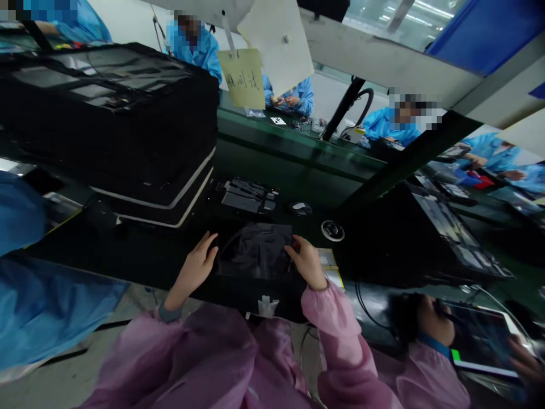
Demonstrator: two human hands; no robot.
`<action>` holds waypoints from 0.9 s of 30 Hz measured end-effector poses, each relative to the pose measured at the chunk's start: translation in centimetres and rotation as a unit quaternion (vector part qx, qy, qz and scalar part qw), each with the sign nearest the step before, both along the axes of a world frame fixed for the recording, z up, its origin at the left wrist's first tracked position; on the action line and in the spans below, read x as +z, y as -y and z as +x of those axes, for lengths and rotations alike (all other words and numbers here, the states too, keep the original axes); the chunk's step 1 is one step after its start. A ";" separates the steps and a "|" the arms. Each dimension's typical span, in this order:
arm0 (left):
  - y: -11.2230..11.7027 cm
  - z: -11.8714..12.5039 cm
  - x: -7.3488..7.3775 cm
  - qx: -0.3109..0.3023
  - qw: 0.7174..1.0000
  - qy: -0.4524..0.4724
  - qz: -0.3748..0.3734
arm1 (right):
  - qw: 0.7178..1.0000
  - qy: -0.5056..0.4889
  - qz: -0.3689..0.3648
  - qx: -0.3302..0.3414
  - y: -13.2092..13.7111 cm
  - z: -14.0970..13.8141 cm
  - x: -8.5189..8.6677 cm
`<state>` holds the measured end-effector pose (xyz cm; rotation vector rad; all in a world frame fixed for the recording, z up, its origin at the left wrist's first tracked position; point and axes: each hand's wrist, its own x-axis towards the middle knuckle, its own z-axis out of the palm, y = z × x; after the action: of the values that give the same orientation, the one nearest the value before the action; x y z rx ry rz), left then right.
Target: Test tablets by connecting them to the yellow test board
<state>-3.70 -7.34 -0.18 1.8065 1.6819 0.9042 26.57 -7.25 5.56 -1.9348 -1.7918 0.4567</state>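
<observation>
A dark, glossy flat panel with a wrinkled film-like surface [255, 253] lies on the bench in front of me, between my two hands. My left hand [198, 264] is beside its left edge, with thumb and fingers apart and nothing in them. At the right edge, my right hand [307, 262] has its thumb and fingers closed on the panel's border. Just beyond the panel lies a flat part with dark strips on it [249, 196]. A dark rounded object like a computer mouse [300, 208] is to its right.
Tall black stacks stand left [110, 125] and right [409, 238]. A round black-and-silver object [332, 230] lies near the right stack. At far right, another person's hand [436, 322] is at a white-framed tablet [485, 369]. A handwritten yellow note [242, 79] hangs overhead. People in blue work opposite.
</observation>
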 end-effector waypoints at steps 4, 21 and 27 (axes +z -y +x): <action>0.9 -0.3 0.8 0.030 0.996 0.075 0.023 | 1.000 -0.018 -0.016 0.017 0.2 -0.1 0.6; 1.6 -5.0 0.0 -0.063 0.986 0.136 -0.068 | 0.962 0.120 0.227 0.087 10.3 -0.8 -6.4; 2.7 -2.3 1.6 0.065 0.947 0.248 -0.191 | 0.988 -0.048 0.112 -0.095 10.1 -2.6 -6.6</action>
<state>-5.97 -10.01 1.42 1.1092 1.5243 0.9147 23.95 -17.31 -1.08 -1.8695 -1.5116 0.2670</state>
